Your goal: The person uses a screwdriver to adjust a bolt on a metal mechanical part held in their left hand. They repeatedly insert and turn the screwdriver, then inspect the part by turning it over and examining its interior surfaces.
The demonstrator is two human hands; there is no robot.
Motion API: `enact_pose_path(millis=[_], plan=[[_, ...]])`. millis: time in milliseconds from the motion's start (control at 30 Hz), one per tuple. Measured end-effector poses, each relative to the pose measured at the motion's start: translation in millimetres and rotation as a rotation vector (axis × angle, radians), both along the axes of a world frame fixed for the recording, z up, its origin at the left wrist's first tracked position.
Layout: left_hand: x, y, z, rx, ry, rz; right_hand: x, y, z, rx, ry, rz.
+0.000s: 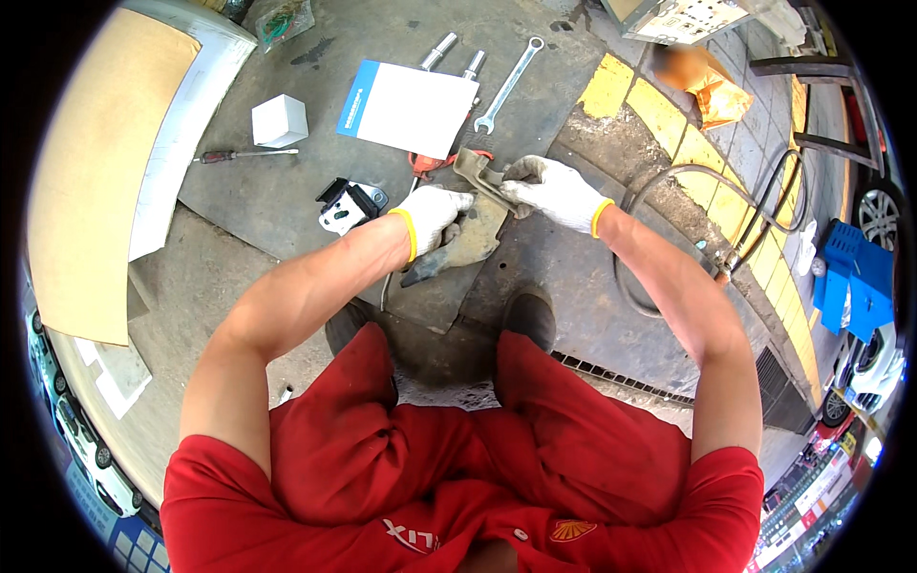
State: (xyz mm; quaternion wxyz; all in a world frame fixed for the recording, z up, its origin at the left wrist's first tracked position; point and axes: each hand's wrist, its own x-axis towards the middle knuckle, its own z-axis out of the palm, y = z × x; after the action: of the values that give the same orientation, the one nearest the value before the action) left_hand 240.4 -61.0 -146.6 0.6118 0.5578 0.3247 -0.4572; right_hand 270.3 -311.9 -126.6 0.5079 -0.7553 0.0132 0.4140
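Observation:
Both my hands wear white knit gloves with yellow cuffs and meet in front of me, low over the floor. My right hand [556, 193] is closed on the right end of a dull, grimy metal bracket [470, 167] with a bent shape. My left hand [432, 218] is closed at the edge of a dirty grey-brown piece [482, 237] just below the bracket. This piece looks like a soiled cloth or glove with a dark tip. A red-handled tool [427, 164] lies just beyond. Left of my left hand sits a black-and-silver mount-like part [349, 205].
A white-and-blue box [411, 108], two sockets [439, 52], a combination wrench [509, 84], a screwdriver [246, 155] and a white carton [279, 121] lie ahead. A large cardboard sheet [100, 172] stands left. A hose [659, 177] loops at right near a blue crate [857, 277].

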Motion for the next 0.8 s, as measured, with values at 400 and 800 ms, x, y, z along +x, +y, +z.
enact_pose_path(millis=[400,800], plan=[[38,78,52,0.450,-0.857,-0.583,-5,-5,16,-0.113,-0.164,0.182],[92,-1,57,0.314,-1.036,-0.784,-9,-6,17,-0.244,-0.344,0.406]])
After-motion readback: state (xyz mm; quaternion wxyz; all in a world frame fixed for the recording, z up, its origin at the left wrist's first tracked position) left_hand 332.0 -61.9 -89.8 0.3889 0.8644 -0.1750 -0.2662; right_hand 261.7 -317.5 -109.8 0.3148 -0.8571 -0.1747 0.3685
